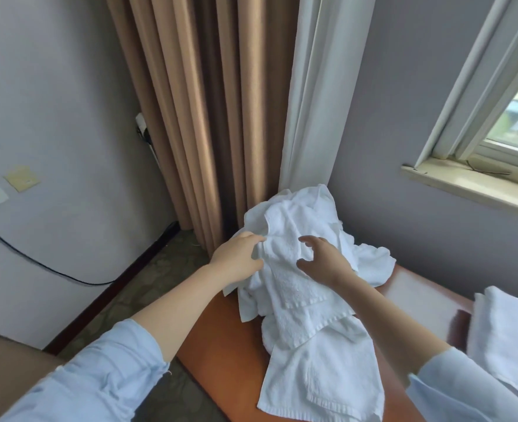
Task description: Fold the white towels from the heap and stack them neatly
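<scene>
A heap of crumpled white towels (300,226) lies at the far end of a brown wooden table (224,342), against the curtain. My left hand (239,257) pinches a fold of a towel at the heap's left side. Just to its right, my right hand (324,260) hovers over the heap with fingers spread and curved, holding nothing. One towel (321,373) trails from the heap toward me along the table. Folded white towels with red lettering (507,339) lie at the table's right edge.
Tan curtains (190,117) and a white sheer curtain (321,86) hang behind the heap. A window sill (464,181) juts from the right wall. A black cable (38,263) runs along the left wall. A cardboard box (5,376) stands at lower left.
</scene>
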### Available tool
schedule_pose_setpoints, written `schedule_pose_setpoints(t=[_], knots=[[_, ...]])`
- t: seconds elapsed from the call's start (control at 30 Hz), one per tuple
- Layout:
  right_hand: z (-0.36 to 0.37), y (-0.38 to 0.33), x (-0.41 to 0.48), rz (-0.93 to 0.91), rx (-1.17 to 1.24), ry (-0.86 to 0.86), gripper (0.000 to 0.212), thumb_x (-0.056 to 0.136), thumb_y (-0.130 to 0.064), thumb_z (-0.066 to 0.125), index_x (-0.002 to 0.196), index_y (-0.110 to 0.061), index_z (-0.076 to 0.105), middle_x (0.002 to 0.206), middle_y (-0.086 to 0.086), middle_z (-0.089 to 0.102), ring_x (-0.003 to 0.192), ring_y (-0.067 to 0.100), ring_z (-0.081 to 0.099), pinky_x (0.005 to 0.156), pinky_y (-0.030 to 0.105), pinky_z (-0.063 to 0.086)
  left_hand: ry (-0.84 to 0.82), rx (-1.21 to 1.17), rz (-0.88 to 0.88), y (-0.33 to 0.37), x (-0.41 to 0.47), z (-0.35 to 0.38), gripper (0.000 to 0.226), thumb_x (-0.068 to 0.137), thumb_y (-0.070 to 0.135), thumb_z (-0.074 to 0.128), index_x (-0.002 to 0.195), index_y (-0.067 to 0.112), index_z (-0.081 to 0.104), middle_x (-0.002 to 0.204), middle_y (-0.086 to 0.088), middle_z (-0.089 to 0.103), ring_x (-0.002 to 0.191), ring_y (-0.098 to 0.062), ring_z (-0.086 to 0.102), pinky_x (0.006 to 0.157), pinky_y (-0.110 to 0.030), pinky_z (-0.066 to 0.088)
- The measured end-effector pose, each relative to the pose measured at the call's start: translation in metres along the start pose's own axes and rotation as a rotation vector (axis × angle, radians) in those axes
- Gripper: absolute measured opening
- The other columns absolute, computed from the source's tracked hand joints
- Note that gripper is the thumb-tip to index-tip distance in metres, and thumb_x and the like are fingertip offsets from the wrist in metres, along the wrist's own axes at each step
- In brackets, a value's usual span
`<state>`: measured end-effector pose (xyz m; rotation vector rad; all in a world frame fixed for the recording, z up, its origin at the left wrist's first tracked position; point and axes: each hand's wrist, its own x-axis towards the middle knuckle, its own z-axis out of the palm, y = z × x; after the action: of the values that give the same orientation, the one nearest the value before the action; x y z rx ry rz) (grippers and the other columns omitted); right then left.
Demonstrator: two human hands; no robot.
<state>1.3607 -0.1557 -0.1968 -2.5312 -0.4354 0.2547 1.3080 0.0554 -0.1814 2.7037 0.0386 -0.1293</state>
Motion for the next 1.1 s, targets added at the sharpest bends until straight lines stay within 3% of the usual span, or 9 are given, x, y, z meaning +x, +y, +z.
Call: schedule_pose_setpoints(t=[0.3,0.43,0.5,0.57,0.63,0.73,0.87,0.97,1.1], knots=[[0.041,-0.011,0.063,0.264,0.062,0.058,0.070,0.090,-0.028,0.060,0.152,-0.022,0.028,0.148,0.003,0.042,0.134,0.019,0.044,0.095,0.036,0.046,-0.108,0.006,0.211,-0.041,0.112,-0.006,0.062,0.092,0.031,0.056,0.150,0.032,0.033,0.155,0.015,0.024,0.135,-0.012,0.037,0.094,-0.035,0.047],[0.059,-0.019,0.082,0.408,0.083,0.126,0.066,0.090,-0.030,0.060,0.149,-0.022,0.033,0.137,0.003,0.049,0.127,0.022,0.046,0.090,0.034,0.045,-0.173,-0.023,0.328,-0.052,0.154,-0.001,0.064,0.091,0.031,0.056,0.150,0.032,0.031,0.156,0.016,0.023,0.135,-0.008,0.033,0.095,-0.029,0.039],[0.064,-0.022,0.087,0.485,0.080,0.169,0.047,0.089,-0.028,0.059,0.135,-0.022,0.049,0.121,0.002,0.056,0.116,0.022,0.051,0.077,0.031,0.042,-0.200,-0.050,0.354,-0.055,0.166,0.003,0.063,0.093,0.033,0.054,0.151,0.032,0.029,0.155,0.014,0.026,0.127,-0.006,0.041,0.093,-0.029,0.041],[0.067,-0.024,0.089,0.546,0.072,0.218,0.008,0.087,-0.022,0.055,0.093,-0.021,0.061,0.095,0.000,0.057,0.097,0.024,0.054,0.063,0.030,0.037,-0.193,-0.052,0.375,-0.056,0.175,0.006,0.059,0.096,0.038,0.050,0.151,0.031,0.030,0.151,0.011,0.031,0.114,-0.007,0.048,0.091,-0.032,0.044],[0.069,-0.028,0.088,0.550,0.056,0.253,0.019,0.088,-0.018,0.051,0.070,-0.016,0.048,0.083,-0.002,0.048,0.085,0.024,0.050,0.060,0.033,0.038,-0.187,-0.039,0.401,-0.056,0.181,0.007,0.056,0.098,0.040,0.046,0.151,0.030,0.030,0.147,0.008,0.034,0.108,-0.008,0.050,0.091,-0.033,0.045],[0.066,-0.032,0.080,0.542,0.113,0.331,0.012,0.097,-0.022,0.044,0.090,-0.014,0.050,0.091,-0.004,0.051,0.086,0.023,0.052,0.070,0.036,0.042,-0.141,0.021,0.452,-0.050,0.190,0.009,0.053,0.098,0.035,0.045,0.149,0.029,0.034,0.139,0.002,0.036,0.124,-0.018,0.042,0.097,-0.034,0.040],[0.049,-0.029,0.059,0.564,0.282,0.494,0.018,0.102,-0.024,0.040,0.116,-0.023,0.051,0.084,-0.008,0.056,0.082,0.019,0.055,0.069,0.031,0.042,-0.036,0.096,0.520,-0.025,0.187,0.020,0.035,0.097,0.036,0.048,0.129,0.021,0.052,0.133,-0.002,0.038,0.125,-0.025,0.034,0.105,-0.036,0.030],[0.025,-0.022,0.035,0.589,0.322,0.657,0.019,0.101,-0.020,0.038,0.109,-0.029,0.052,0.090,-0.006,0.059,0.080,0.017,0.055,0.062,0.027,0.039,-0.023,0.000,0.617,0.005,0.175,0.026,0.029,0.097,0.039,0.050,0.116,0.017,0.056,0.124,-0.003,0.051,0.118,-0.027,0.043,0.102,-0.035,0.028],[-0.003,-0.010,-0.023,0.639,0.236,0.809,0.018,0.097,-0.019,0.040,0.103,-0.029,0.053,0.082,-0.015,0.058,0.080,0.013,0.055,0.064,0.030,0.040,-0.046,-0.157,0.789,0.053,0.140,0.032,0.022,0.099,0.040,0.047,0.103,0.019,0.052,0.094,0.000,0.063,0.094,-0.030,0.057,0.077,-0.038,0.036]])
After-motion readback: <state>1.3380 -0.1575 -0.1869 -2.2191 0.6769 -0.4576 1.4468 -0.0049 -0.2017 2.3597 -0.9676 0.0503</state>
